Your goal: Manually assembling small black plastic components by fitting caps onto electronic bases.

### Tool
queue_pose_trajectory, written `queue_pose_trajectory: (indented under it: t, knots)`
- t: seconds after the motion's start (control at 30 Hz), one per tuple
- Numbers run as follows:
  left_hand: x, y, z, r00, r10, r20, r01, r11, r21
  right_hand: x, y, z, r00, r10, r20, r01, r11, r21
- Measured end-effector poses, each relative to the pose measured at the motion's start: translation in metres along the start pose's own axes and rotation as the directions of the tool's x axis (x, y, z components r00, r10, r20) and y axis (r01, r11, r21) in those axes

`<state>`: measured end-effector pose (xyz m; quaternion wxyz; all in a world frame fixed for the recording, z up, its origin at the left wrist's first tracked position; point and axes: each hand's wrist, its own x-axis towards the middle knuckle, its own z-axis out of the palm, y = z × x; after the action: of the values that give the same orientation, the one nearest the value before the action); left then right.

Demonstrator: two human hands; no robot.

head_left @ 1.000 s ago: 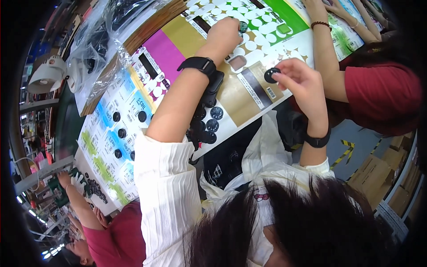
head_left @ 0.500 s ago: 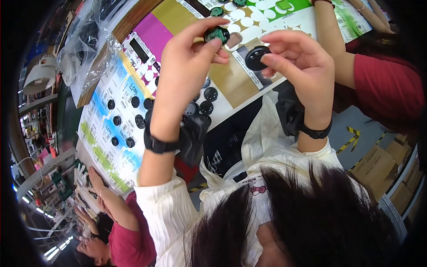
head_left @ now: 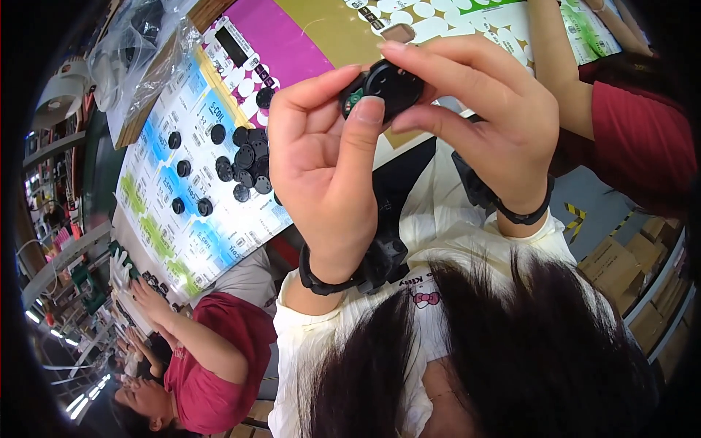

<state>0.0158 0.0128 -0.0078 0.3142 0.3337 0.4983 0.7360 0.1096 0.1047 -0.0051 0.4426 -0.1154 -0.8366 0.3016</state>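
**Slip Risked Near a Crowded Surface (head_left: 252,223)**

Well to the left of the grips, a person in red (head_left: 219,343) is seen. To the right of the right grip (head_left: 496,109), room is narrowed by a red sleeve (head_left: 628,139), from which a nudge could come. Clear plastic sheeting (head_left: 146,44) is bunched beyond and far left of the left grip (head_left: 328,160). Nearer on that side, loose black discs (head_left: 248,162) are heaped; a dropped piece could be lost among them. Between the grips, a held black disc (head_left: 400,84) is pinched by the right, and a green-faced part (head_left: 353,100) is clasped by the left; whether they touch cannot be told. Much of the latter is hidden by the left thumb, so a tilt could be missed, and a slip could be caused by fingertip-only contact.
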Motion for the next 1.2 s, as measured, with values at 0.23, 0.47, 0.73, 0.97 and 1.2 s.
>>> queue_pose_trajectory:
  t: [0.23,0.47,0.73,0.97,1.2]
  knots:
    - [0.0,0.012,-0.009,0.976,-0.203,0.081,0.218,0.942,-0.254,0.003,0.0,-0.005,0.999,-0.045,0.03,0.048,0.993,-0.107]
    - [0.002,0.009,-0.028,0.947,-0.139,0.289,0.199,0.962,-0.188,0.004,-0.012,-0.009,0.998,-0.039,0.04,0.041,0.998,-0.041]
    - [-0.005,0.004,-0.027,0.941,-0.223,0.254,0.3,0.897,-0.324,0.0,-0.014,-0.013,0.99,-0.075,0.116,0.088,0.989,-0.117]
    - [-0.005,0.004,-0.027,0.943,-0.231,0.241,0.294,0.916,-0.273,0.004,-0.019,-0.01,0.976,-0.11,0.186,0.142,0.976,-0.165]
    - [-0.007,0.007,-0.03,0.944,-0.211,0.256,0.276,0.926,-0.256,0.004,-0.025,-0.013,0.955,-0.15,0.254,0.204,0.958,-0.2]
